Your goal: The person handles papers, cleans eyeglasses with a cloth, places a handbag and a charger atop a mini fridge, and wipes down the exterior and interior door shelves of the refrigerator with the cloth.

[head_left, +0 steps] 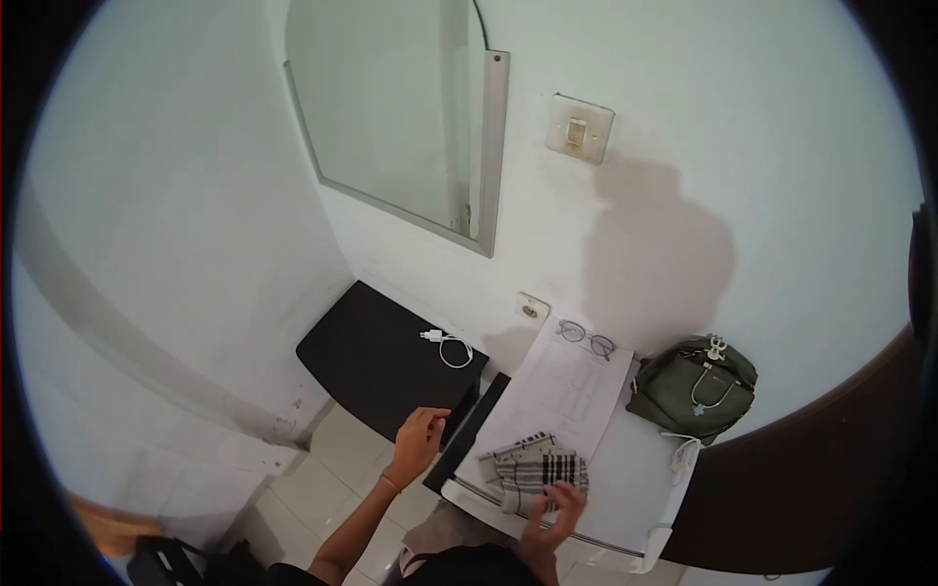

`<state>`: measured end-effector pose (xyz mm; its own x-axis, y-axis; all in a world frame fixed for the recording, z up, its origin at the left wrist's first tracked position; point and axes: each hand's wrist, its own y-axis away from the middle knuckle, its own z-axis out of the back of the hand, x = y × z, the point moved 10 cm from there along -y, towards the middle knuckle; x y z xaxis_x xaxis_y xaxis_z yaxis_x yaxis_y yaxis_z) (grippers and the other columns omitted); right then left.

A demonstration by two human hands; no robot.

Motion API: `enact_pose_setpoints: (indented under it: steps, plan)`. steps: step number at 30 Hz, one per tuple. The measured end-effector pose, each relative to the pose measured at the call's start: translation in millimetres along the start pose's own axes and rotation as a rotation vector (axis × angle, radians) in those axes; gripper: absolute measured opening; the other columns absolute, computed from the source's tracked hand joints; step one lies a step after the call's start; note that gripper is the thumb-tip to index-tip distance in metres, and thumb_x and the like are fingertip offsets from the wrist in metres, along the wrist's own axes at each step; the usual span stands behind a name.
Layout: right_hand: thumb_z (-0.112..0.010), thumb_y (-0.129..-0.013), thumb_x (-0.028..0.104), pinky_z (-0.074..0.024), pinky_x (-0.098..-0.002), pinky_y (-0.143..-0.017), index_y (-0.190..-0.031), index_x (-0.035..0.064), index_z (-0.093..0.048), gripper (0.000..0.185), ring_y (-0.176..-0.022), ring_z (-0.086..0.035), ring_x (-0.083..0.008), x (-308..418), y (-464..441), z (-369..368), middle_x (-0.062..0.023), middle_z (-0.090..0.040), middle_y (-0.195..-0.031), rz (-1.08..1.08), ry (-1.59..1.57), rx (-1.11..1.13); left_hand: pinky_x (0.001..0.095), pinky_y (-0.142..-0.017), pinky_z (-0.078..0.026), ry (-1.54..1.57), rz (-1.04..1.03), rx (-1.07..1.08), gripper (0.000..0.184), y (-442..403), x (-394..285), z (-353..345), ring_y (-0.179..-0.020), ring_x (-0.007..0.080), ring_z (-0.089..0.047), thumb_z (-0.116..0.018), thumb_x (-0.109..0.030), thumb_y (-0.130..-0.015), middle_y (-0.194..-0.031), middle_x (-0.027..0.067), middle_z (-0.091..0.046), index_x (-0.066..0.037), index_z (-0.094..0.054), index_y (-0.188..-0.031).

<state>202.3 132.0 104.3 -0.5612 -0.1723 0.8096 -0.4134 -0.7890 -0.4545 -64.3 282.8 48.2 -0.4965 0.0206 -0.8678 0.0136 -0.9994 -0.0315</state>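
Observation:
A folded plaid cloth [537, 471] in beige, grey and black lies near the front edge of a white tabletop [625, 488]. My right hand [557, 513] is at the cloth's lower right side, fingers apart and curved over its edge; whether it touches the cloth is unclear. My left hand [422, 437] hangs in the air left of the table, by the black stand, with bent fingers and nothing visible in it. Behind the cloth, a printed paper sheet [576, 391] lies flat, with eyeglasses [587, 340] on its far end.
A dark green bag [696, 391] stands at the table's back right, with a white cable [684, 457] near it. A black stand [381, 361] on the left bears a white charging cable [454, 352]. A mirror [391, 107] and light switch [579, 129] are on the wall.

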Motion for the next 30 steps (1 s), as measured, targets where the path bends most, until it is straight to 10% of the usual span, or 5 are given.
enact_pose_setpoints:
  steps: [4, 10, 12, 30]
  plan:
    - [-0.069, -0.087, 0.007, -0.0439, -0.045, -0.095, -0.104, 0.0017, -0.066, 0.018, -0.109, -0.056, -0.0336, -0.8, 13.0, -57.2, -0.0184, -0.059, -0.113, -0.099, -0.017, 0.125, 0.0452, -0.1, -0.048, -0.367, -0.24, 0.149, 0.031, -61.0, 133.7, -58.6, -0.118, 0.0356, -0.059, -0.066, -0.012, -0.092, -0.13, 0.0207, -0.059, -0.008, -0.065, -0.123]
    - [-0.072, -0.086, 0.009, -0.0469, -0.0442, -0.093, -0.1, 0.0035, -0.069, 0.016, -0.105, -0.059, -0.0339, -22.3, 13.7, -60.8, -0.0182, -0.061, -0.112, -0.205, 0.124, -0.178, 0.0563, -0.111, -0.039, -0.618, -0.036, 0.721, 0.064, -158.3, 245.8, -155.8, -0.138, 0.0533, -0.037, -0.066, -0.027, -0.093, -0.153, 0.0368, -0.027, -0.024, -0.042, -0.152]
    - [-0.073, -0.09, 0.025, -0.047, -0.0491, -0.098, -0.128, 0.0017, -0.06, 0.046, -0.118, -0.054, -0.0407, -62.5, 42.6, -77.9, -0.0239, -0.054, -0.135, -0.236, 0.131, -0.086, 0.0576, -0.111, -0.038, -0.606, -0.009, 0.776, 0.066, -201.4, 286.5, -190.8, -0.139, 0.0534, -0.035, -0.066, -0.031, -0.092, -0.156, 0.0363, -0.024, -0.026, -0.04, -0.153]
    - [-0.065, -0.098, 0.02, -0.0514, -0.0434, -0.081, -0.102, 0.0009, -0.071, 0.021, -0.094, -0.064, -0.0352, -18.7, 6.4, -66.6, -0.0187, -0.068, -0.11, -0.241, 0.272, -0.101, 0.0601, -0.117, -0.027, -0.673, 0.381, 0.759, 0.082, -296.9, 403.7, -264.6, -0.149, 0.0496, -0.014, -0.064, -0.032, -0.09, -0.164, 0.0297, -0.005, -0.027, -0.022, -0.16]
